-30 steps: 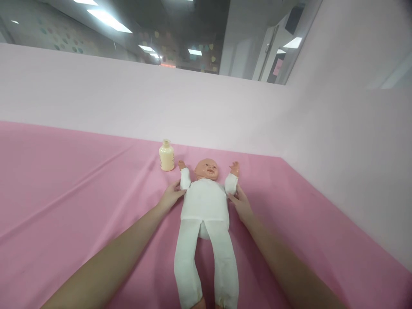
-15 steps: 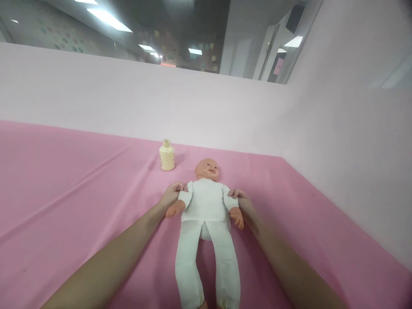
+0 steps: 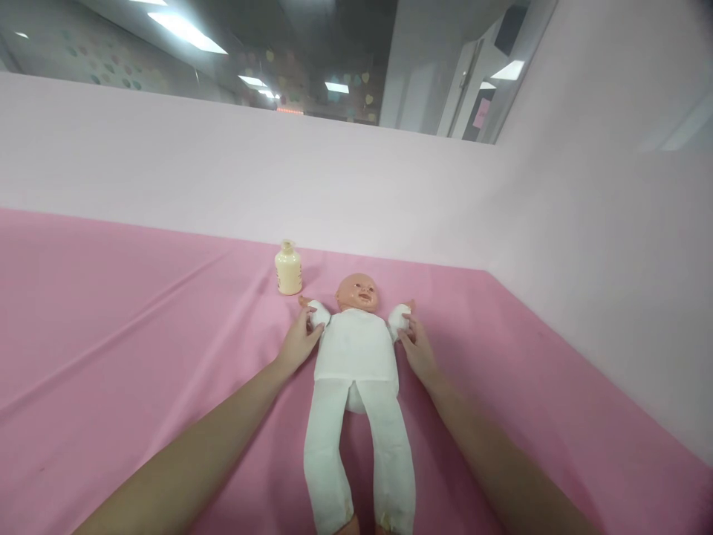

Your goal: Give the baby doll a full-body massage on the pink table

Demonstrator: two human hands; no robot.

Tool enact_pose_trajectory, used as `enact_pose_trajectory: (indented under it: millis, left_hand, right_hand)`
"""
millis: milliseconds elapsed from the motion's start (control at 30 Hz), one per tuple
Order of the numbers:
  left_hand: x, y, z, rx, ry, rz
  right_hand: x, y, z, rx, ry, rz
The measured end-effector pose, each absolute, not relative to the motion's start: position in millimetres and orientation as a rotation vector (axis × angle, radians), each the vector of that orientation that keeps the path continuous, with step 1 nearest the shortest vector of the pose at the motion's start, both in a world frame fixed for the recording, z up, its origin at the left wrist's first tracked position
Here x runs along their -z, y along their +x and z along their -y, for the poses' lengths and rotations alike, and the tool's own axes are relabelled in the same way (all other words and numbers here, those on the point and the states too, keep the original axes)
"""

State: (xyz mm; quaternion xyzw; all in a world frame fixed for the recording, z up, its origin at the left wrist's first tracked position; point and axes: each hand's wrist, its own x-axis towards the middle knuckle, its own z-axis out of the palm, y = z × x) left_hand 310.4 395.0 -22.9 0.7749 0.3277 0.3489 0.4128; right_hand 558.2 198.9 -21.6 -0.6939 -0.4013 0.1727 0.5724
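A baby doll (image 3: 356, 349) with a white cloth body lies on its back, its head toward the wall and its legs toward me. Both of its arms are raised beside the head. My left hand (image 3: 301, 338) grips the doll's arm on the left side, thumb and fingers around the white sleeve. On the right side, my right hand (image 3: 417, 345) holds the other arm in the same way. The doll's small hands show beyond my fingers.
A pale yellow pump bottle (image 3: 288, 270) stands left of the doll's head. Pink cloth (image 3: 167, 319) with creases covers the surface. White walls (image 3: 250, 178) rise behind and at the right, below a window.
The doll's arms have swung from pointing down at its sides to pointing up beside its head. Both my hands have turned with them and still hold them.
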Motion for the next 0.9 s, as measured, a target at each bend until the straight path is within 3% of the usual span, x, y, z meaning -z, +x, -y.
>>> enact_pose_trajectory:
  millis: [267,700,900]
  left_hand:
    - [20,309,-399,-0.851,2.095,-0.803]
    - [25,314,-405,-0.841,1.306,-0.462]
    - [23,317,-410,-0.765,1.308,-0.547]
  right_hand:
    - [24,560,-196,-0.306,-1.752,1.013]
    - [19,564,-201,-0.782,-1.186,0.741]
    - [17,558,-197,-0.756,-1.334,0.645]
